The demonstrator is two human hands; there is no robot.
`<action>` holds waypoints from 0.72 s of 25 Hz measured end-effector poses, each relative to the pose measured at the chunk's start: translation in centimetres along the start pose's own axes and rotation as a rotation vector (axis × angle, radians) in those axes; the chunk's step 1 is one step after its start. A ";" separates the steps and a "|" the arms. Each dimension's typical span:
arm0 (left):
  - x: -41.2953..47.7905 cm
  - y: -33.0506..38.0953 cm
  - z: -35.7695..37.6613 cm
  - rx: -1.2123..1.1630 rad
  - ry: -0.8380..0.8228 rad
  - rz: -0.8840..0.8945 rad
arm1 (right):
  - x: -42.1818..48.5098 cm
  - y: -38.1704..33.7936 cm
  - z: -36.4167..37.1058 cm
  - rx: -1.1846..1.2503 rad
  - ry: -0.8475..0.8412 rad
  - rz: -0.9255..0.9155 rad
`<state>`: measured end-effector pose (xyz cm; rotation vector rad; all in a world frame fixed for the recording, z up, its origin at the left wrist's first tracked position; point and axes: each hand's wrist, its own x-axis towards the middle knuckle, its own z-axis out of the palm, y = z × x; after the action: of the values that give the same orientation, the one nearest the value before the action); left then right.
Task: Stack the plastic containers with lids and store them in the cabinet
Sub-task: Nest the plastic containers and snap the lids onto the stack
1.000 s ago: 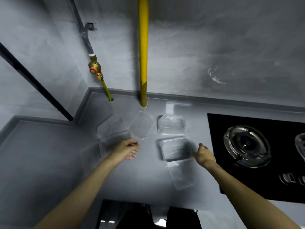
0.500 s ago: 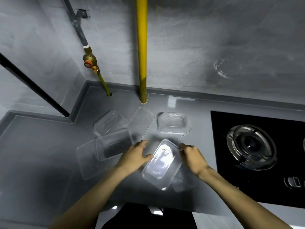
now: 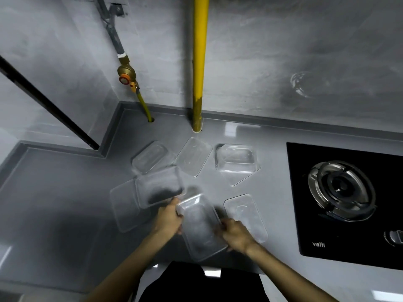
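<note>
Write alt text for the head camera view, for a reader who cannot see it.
Two bare hands, left hand and right hand, hold a clear plastic container by its sides above a grey countertop. More clear containers and lids lie scattered behind it, with a black gas hob to the right and a yellow pipe on the wall.

Countertop (image 3: 65, 203): plain grey, glossy, white glare patches. Wall (image 3: 283, 51): mottled grey, cloudy streaks. Vertical pipe (image 3: 199, 62): yellow, paint worn paler toward base. Valve (image 3: 126, 75): brass-toned body, orange-red knob; hose (image 3: 144, 103) below it yellow. Upper pipe (image 3: 111, 29): dark grey. Diagonal bar (image 3: 48, 105): black. Containers (image 3: 201, 227) and lids (image 3: 245, 216): clear, colourless, no print, faint white highlights. Stove (image 3: 305, 192): glossy black glass, white "vatti" lettering; burner (image 3: 341, 190) silver-grey metal, concentric rings. Knob (image 3: 394, 236): silver.
</note>
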<state>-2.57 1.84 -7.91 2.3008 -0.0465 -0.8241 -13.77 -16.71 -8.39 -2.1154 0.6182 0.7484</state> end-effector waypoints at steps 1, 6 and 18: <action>-0.3 -0.6 0.2 -0.021 -0.024 -0.023 | 0.1 0.2 0.7 -0.071 0.004 0.006; 0.2 -3.0 -1.8 0.096 0.022 -0.065 | 2.3 1.2 0.4 -0.327 0.097 0.005; 6.4 -5.8 -6.1 0.093 0.339 -0.222 | 5.4 0.2 -1.0 -0.211 0.215 -0.109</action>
<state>4.94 8.36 -11.51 2.5348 0.3325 -0.5356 -9.76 -18.54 -11.72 -2.4253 0.5516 0.5493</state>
